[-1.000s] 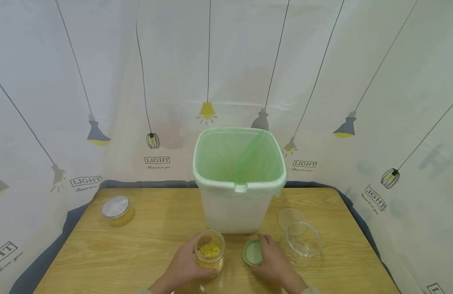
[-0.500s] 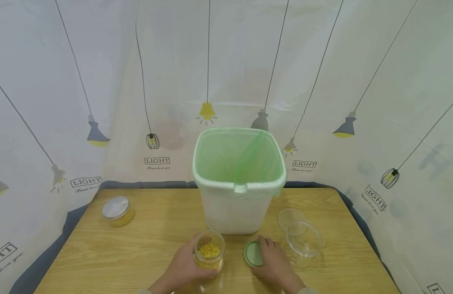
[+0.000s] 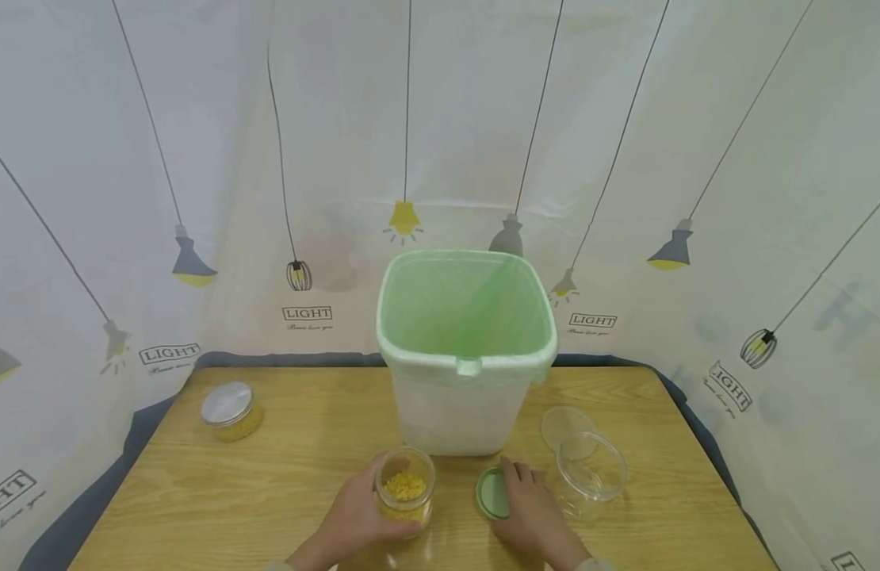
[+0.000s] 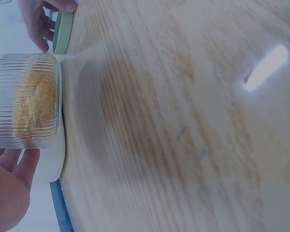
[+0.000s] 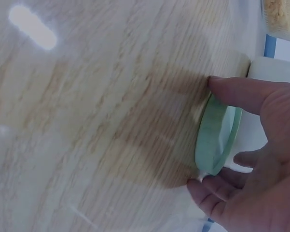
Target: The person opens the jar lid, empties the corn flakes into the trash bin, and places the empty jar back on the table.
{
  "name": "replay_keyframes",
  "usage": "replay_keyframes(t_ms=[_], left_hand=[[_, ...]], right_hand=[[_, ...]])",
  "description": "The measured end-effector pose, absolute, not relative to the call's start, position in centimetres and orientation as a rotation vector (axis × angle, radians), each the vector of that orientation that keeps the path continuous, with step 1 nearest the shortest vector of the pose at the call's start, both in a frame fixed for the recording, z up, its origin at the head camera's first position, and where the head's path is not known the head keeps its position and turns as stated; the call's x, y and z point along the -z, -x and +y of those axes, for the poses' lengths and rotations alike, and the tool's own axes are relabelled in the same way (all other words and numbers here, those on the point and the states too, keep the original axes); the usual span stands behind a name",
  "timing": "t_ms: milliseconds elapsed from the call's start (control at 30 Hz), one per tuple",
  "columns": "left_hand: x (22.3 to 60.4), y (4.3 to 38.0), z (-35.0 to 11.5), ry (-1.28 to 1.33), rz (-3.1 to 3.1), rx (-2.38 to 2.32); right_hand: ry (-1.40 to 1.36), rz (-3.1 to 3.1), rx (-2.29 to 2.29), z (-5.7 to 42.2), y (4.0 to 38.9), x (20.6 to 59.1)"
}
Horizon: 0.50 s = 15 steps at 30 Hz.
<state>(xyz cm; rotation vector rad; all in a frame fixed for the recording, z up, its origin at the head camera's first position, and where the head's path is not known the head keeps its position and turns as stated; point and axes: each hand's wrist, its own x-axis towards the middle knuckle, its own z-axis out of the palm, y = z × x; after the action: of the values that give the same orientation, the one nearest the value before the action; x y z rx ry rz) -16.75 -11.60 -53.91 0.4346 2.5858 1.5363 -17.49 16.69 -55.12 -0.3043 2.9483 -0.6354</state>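
My left hand (image 3: 361,507) grips an upright clear ribbed jar (image 4: 26,101) from its left side. The jar is uncapped and partly filled with small yellow pieces (image 3: 404,485). To its right, a round green lid (image 3: 492,493) lies on the table, its hollow side up. My right hand (image 3: 533,507) holds this lid by its edge, the thumb (image 5: 241,92) on one side and the fingers (image 5: 207,195) on the other. In the head view the hand hides the lid's right part.
A white bin (image 3: 457,412) with a green liner stands behind the hands. At right are an uncapped clear tub (image 3: 590,476) and a flat clear disc (image 3: 564,424). A silver-lidded jar (image 3: 227,408) of yellow contents stands at left on the wooden table (image 3: 304,428).
The green lid and my right hand have shifted very slightly to the right and nearer. My left hand still grips the jar in much the same place.
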Motion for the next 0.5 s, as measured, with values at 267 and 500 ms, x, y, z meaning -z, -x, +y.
replay_keyframes(t_ms=[267,500], left_hand=[[53.7,16.7,-12.3,-0.346,2.618,-1.506],[53.3,16.8,-13.2,-0.283,2.652,-1.528]], right_hand=[[0.302,3.032,0.721,15.5,16.9,52.9],[0.345,3.03,0.932,15.0,17.0,48.3]])
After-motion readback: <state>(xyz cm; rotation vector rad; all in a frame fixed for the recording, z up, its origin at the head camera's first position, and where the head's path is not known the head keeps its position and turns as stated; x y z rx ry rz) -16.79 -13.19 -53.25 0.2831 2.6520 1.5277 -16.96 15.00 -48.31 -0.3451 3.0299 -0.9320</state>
